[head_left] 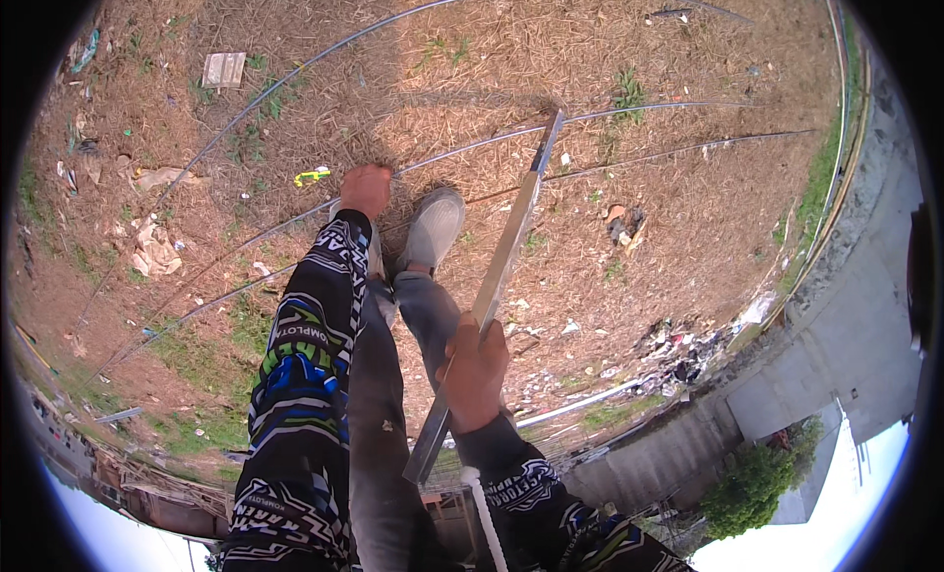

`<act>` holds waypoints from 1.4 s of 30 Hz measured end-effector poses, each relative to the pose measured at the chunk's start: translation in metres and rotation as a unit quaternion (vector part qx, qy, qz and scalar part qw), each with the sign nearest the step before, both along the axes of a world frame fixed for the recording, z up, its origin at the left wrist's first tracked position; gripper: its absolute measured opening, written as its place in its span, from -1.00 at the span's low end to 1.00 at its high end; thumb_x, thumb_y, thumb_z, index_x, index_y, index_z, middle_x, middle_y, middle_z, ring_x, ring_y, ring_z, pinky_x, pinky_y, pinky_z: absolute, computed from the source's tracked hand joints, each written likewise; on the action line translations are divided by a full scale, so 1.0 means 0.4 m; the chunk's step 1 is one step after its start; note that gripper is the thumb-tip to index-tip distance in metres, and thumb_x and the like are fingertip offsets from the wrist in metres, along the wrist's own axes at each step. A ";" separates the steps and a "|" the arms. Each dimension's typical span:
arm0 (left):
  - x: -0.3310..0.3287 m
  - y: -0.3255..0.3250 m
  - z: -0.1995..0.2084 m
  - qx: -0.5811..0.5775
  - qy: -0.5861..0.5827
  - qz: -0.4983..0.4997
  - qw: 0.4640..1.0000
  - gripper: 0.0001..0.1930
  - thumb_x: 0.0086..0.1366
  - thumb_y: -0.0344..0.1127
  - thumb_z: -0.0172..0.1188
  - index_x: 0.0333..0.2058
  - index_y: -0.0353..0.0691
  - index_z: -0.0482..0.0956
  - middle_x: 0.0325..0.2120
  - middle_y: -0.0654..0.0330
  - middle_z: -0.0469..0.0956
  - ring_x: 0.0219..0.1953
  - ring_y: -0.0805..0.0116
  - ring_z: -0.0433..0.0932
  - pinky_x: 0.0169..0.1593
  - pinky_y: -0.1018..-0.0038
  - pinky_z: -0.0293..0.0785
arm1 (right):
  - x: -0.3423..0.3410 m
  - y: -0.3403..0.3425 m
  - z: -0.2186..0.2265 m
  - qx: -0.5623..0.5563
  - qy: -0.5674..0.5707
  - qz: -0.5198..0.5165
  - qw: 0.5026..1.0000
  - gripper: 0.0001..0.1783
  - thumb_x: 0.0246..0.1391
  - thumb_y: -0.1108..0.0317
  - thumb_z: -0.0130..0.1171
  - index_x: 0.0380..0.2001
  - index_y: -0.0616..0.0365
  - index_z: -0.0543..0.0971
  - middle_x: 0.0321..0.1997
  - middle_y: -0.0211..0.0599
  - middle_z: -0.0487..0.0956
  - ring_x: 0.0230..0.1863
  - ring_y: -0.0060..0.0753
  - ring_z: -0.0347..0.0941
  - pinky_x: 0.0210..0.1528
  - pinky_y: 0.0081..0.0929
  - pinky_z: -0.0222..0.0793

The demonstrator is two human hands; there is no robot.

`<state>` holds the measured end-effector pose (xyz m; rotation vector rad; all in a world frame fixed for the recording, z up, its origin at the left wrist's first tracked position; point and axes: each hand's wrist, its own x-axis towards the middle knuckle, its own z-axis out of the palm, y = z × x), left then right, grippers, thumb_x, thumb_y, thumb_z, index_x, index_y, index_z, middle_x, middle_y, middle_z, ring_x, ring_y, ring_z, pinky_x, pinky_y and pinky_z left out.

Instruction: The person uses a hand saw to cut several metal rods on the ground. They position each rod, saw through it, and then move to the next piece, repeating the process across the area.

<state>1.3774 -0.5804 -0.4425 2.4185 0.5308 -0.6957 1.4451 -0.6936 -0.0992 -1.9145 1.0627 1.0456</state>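
My left hand is closed in a fist around a long thin grey rod lying across the dry ground. My right hand grips a long, straight metal bar, silver along one side and yellowish-brown along the other. The bar slants away from me, its far end over the same rod and its near end close to my legs. Whether the far end touches the rod, I cannot tell. Between my hands is my grey shoe; a small yellow-green object lies just left of my left hand.
Another long rod curves across the far ground. A dark thin rod lies to the right. Scattered litter and a pale flat piece dot the straw-covered soil. A concrete strip runs along the right.
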 end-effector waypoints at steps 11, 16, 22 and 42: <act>0.026 -0.002 0.053 0.009 0.051 -0.028 0.998 -0.88 0.13 -0.38 0.10 -0.42 -0.13 0.62 -0.45 0.06 0.63 -0.30 0.09 0.65 -0.23 0.19 0.54 | -0.192 -0.072 -0.166 -0.057 -0.076 0.137 0.986 -0.62 0.29 0.15 -0.06 -0.12 0.32 0.34 -0.34 0.35 0.48 -0.21 0.48 0.40 -0.26 0.09 0.27; 0.013 -0.004 0.125 -0.037 -0.019 0.065 0.997 -0.88 0.16 -0.32 0.12 -0.42 -0.18 0.61 -0.43 0.01 0.63 -0.33 0.01 0.63 -0.22 0.18 0.53 | -0.206 -0.118 -0.176 -0.032 -0.100 0.126 0.987 -0.64 0.28 0.15 -0.02 -0.20 0.31 0.33 -0.51 0.08 0.44 -0.47 0.12 0.45 -0.42 -0.08 0.29; -0.154 0.002 0.264 -0.051 -0.066 0.252 0.964 -0.81 0.23 -0.23 0.12 -0.32 -0.18 0.64 -0.39 -0.03 0.63 -0.34 -0.09 0.60 -0.22 0.16 0.52 | 0.045 -0.065 0.029 0.045 -0.020 0.028 0.998 -0.73 0.29 0.17 0.00 -0.34 0.16 0.37 -0.67 -0.49 0.31 -0.81 -0.62 0.18 -0.76 -0.61 0.12; -0.721 0.086 0.215 -0.211 -0.002 0.806 0.553 -0.67 0.25 -0.13 0.15 -0.30 -0.35 0.62 -0.49 0.13 0.64 -0.57 0.39 0.59 -0.52 0.46 0.49 | 0.031 0.140 0.251 0.129 0.140 0.486 0.853 -0.87 0.15 0.41 0.05 -0.26 0.21 0.43 -0.64 -0.48 0.33 -0.74 -0.69 0.22 -0.75 -0.67 0.15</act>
